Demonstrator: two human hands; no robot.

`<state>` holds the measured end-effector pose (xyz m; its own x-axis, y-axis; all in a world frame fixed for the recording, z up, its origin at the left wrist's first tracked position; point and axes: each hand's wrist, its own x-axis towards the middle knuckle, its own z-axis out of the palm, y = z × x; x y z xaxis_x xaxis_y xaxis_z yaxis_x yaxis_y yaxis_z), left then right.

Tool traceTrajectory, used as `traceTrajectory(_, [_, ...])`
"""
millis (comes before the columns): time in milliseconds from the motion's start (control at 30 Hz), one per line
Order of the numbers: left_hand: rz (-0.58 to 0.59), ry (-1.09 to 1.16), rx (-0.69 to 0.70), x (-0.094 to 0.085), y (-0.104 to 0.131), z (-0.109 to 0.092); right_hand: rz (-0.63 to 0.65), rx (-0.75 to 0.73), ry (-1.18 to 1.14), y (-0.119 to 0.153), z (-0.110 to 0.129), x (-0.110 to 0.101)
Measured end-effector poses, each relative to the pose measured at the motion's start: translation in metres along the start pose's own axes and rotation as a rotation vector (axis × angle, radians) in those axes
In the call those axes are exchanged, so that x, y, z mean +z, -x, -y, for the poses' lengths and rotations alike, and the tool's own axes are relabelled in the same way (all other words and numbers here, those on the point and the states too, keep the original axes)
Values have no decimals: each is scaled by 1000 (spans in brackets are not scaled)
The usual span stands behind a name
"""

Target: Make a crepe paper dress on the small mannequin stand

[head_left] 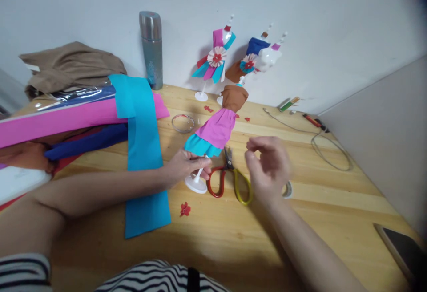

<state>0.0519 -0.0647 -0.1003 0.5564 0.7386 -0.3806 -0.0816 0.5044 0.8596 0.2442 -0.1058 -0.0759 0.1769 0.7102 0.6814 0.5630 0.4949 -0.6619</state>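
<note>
Beside scissors (228, 166), left grip (183, 168) holds dressed figure (218, 127); thermos marking (152, 71) illegible.

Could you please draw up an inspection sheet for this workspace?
Surface: pale wooden table.
Work pieces: dressed figure in brown, pink and turquoise, on a white stand; scissors beside it.
Clutter: turquoise strip, red flower, flask, fabric pile.
Hands: left hand grips the white stand's stem; right hand raised, blurred, nothing seen in it.
Cables: thin grey cable, looped at the right.
Surroundings: white wall behind; more decorated figures stand before it.
</note>
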Motion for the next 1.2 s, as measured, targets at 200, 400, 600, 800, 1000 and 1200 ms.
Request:
traceTrajectory(200, [84, 30, 82, 0, 1, 5, 455, -544, 209, 7, 21, 15])
traceTrajectory(400, [163, 32, 54, -4, -3, 7, 221, -437, 166, 6, 19, 14])
traceTrajectory(600, [162, 70, 26, -4, -5, 9, 391, -467, 108, 6, 16, 18])
traceTrajectory(800, [95, 53, 38, -5, -5, 0, 355, 380, -167, 13, 9, 19])
traceTrajectory(1000, [63, -192, 187, -8, -7, 3, 362, 747, -546, 20, 10, 39])
traceTrajectory(1200, [104, -433, 350, -2, 7, -3, 220, 936, -770, 20, 19, 42])
